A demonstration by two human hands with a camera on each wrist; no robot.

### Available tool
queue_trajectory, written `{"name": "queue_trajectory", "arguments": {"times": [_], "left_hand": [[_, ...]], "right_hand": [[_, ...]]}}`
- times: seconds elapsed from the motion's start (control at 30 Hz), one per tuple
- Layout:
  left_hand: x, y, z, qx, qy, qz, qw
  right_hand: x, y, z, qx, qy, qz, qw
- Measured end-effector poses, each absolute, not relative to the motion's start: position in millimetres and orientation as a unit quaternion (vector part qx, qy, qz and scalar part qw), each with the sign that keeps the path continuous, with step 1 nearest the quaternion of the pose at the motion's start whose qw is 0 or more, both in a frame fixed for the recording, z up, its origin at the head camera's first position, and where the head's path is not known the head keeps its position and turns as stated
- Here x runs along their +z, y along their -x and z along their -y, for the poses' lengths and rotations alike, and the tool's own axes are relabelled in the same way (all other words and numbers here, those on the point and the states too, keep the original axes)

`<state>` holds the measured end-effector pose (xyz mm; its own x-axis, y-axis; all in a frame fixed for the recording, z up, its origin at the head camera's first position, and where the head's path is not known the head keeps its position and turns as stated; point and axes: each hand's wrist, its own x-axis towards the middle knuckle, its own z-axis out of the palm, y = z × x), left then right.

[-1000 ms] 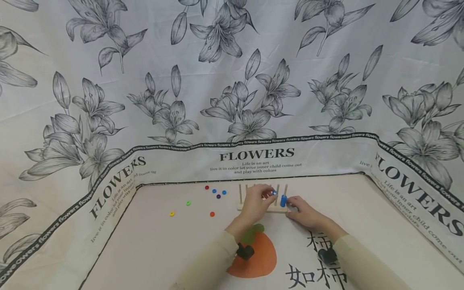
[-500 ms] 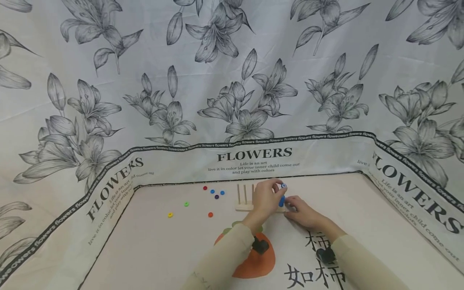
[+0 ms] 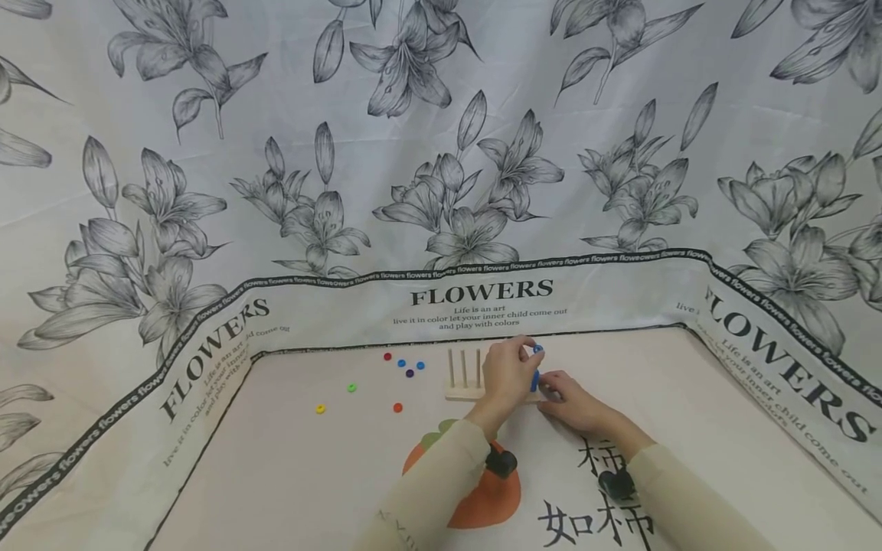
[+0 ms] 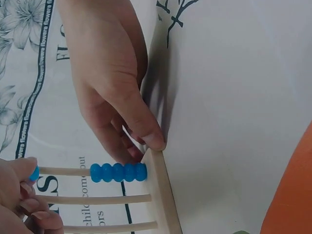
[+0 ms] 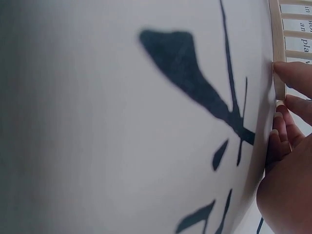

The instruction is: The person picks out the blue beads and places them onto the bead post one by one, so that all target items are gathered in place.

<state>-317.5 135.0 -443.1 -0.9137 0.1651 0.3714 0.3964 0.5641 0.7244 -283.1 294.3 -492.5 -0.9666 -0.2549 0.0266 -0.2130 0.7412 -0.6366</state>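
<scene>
A wooden peg rack (image 3: pixel 463 394) stands at the back of the table, with a row of upright pegs on a flat base. Several blue beads (image 4: pixel 118 172) are stacked at the foot of its rightmost peg. My left hand (image 3: pixel 508 373) pinches another blue bead (image 4: pixel 34 174) at the top of that same peg. In the left wrist view, its fingers partly cover the bead and the peg's tip. My right hand (image 3: pixel 575 404) grips the right end of the base, thumb in front and fingers round the end and behind. The left arm hides some of the pegs in the head view.
Loose beads lie left of the rack: red (image 3: pixel 388 357), blue (image 3: pixel 421 366), purple (image 3: pixel 409 373), green (image 3: pixel 352 388), yellow (image 3: pixel 320 409) and orange (image 3: pixel 397 408). A printed cloth wall (image 3: pixel 482 306) rises behind. The tabletop bears a printed orange persimmon (image 3: pixel 492 497) and dark characters.
My left hand has moved right and up with the blue bead, from among the pegs to the rightmost peg's top. The bead has since dropped slightly. My right hand keeps its grip on the base.
</scene>
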Motion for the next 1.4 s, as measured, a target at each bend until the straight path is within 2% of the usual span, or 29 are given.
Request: {"name": "queue_trajectory", "arguments": {"times": [0.47, 0.73, 1.4], "left_hand": [[-444.7, 316.9, -136.2, -0.367, 0.192, 0.900, 0.137], [-452.0, 317.5, -135.6, -0.314, 0.206, 0.920, 0.110], [-458.9, 317.4, -130.1, -0.266, 0.217, 0.925, 0.164]], "right_hand": [[-497.5, 283.2, -296.8, -0.346, 0.131, -0.929, 0.028], [-496.0, 281.5, -296.9, -0.345, 0.130, -0.929, 0.031], [-497.5, 287.1, -300.1, -0.344, 0.137, -0.928, 0.027]]}}
